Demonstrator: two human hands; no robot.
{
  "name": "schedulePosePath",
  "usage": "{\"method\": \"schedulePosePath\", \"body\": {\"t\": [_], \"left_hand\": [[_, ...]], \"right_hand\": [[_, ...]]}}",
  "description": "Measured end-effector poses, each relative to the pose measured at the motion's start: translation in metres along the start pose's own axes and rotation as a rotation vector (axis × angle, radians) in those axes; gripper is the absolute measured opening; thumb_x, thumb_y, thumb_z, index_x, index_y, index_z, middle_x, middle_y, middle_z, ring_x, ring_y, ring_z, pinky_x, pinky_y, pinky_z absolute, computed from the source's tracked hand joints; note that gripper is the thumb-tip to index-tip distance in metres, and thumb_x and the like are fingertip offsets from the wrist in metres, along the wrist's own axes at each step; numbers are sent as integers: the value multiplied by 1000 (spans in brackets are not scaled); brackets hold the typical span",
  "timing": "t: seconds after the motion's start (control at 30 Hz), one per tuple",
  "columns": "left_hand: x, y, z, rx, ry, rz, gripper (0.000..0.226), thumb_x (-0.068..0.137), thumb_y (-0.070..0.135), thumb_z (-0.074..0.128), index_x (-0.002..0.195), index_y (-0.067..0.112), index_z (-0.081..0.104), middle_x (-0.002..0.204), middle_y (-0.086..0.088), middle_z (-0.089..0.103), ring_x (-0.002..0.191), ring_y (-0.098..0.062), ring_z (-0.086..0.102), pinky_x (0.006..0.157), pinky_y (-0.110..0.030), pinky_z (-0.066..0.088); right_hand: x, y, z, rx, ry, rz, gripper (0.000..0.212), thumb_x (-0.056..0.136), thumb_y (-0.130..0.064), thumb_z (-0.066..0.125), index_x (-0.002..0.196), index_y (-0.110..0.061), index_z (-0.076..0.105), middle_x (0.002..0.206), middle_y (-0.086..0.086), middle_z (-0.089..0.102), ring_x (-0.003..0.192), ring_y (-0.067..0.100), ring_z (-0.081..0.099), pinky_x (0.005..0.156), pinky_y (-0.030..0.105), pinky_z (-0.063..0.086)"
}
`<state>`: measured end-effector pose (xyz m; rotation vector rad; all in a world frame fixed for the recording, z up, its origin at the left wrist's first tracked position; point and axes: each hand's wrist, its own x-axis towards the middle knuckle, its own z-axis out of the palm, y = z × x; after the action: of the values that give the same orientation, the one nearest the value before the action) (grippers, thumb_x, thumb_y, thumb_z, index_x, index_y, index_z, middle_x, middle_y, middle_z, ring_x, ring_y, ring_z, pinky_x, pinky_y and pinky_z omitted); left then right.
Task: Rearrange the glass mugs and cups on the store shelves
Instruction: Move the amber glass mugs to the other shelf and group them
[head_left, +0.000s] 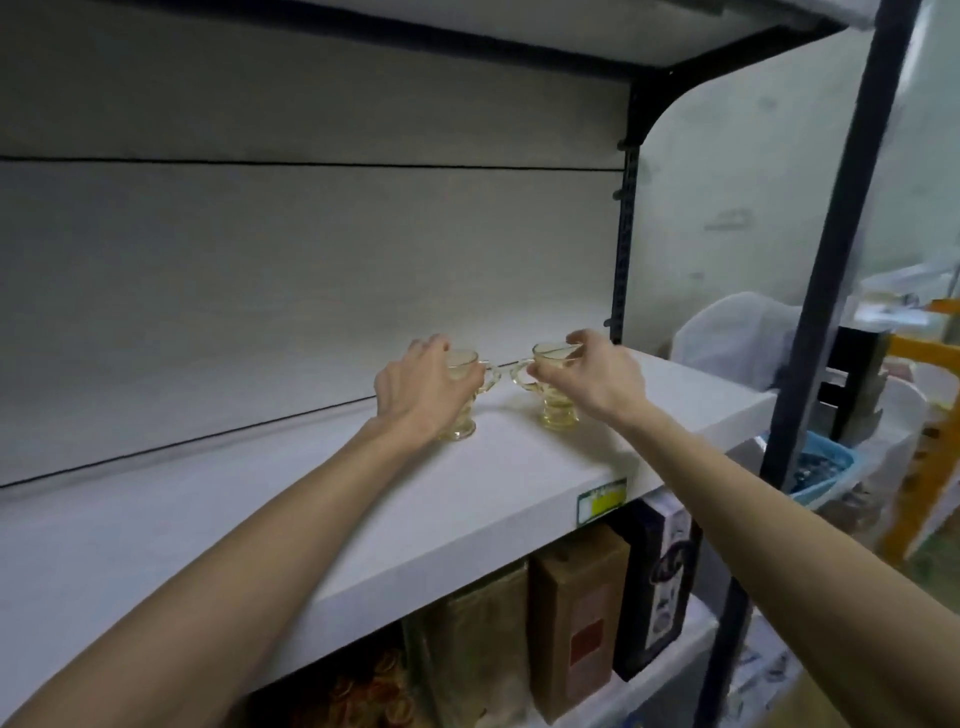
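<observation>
- Head view, looking at two yellowish glass mugs standing upright on a white shelf (260, 530), toward its right end and roughly midway between the back panel and the front edge.
- Left mug (461, 395) and right mug (558, 397) sit side by side with their handles pointing at each other. The handles look super close, maybe touching, can't really tell.
- Both mugs have a ribbed, stepped lower part and a wider bowl on top, and both bases seem to be down on the shelf.
- Left hand (421, 389) is wrapped around the left mug from the near side, fingers curled over the rim and body, so it's clamped on it.
- Right hand (597, 376) is pinching the right mug up at the rim, thumb and fingers closed on the glass, with the ribbed base showing below the hand.
- Both bare forearms stretch in from the bottom corners of the frame.
- Rest of that shelf is plain white, backed by a pale grey back panel (311, 260), with another white shelf overhead (571, 31).
- A small green and yellow price tag (601, 500) is stuck on the shelf's front edge, below and to the right of the mugs.
- One level down there are boxes: a brown box (579, 618), a dark box (657, 577) right of it, and some tan packaging to the left.
- Dark metal post (821, 312) runs along the right side, and past it things get blurry: a blue basket (826, 470) and some orange framing.
</observation>
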<state>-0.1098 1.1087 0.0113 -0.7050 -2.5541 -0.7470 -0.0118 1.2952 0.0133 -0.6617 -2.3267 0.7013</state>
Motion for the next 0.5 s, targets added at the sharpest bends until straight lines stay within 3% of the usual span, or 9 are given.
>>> {"method": "schedulePosePath", "body": {"t": [0.3, 0.43, 0.5], "left_hand": [[13, 22, 21, 194, 125, -151, 66, 91, 68, 50, 134, 19, 56, 135, -7, 60, 117, -35, 62, 88, -40, 44], [8, 33, 9, 117, 197, -199, 98, 78, 83, 56, 145, 13, 41, 148, -9, 44, 132, -34, 48, 101, -45, 42], [-1, 37, -3, 84, 283, -169, 100, 80, 82, 54, 152, 15, 34, 156, -11, 38, 139, -34, 42, 109, -47, 37]], "right_hand": [[62, 16, 28, 27, -149, -177, 84, 80, -64, 70, 147, -20, 46, 124, 0, 69, 123, 27, 61, 95, 38, 47], [64, 21, 19, 6, -206, -220, 104, 77, -78, 64, 152, -14, 31, 128, 11, 65, 123, 35, 60, 92, 43, 49], [57, 21, 9, 2, -128, -226, 104, 81, -79, 55, 156, -12, 25, 137, 17, 56, 127, 38, 55, 95, 46, 46]]}}
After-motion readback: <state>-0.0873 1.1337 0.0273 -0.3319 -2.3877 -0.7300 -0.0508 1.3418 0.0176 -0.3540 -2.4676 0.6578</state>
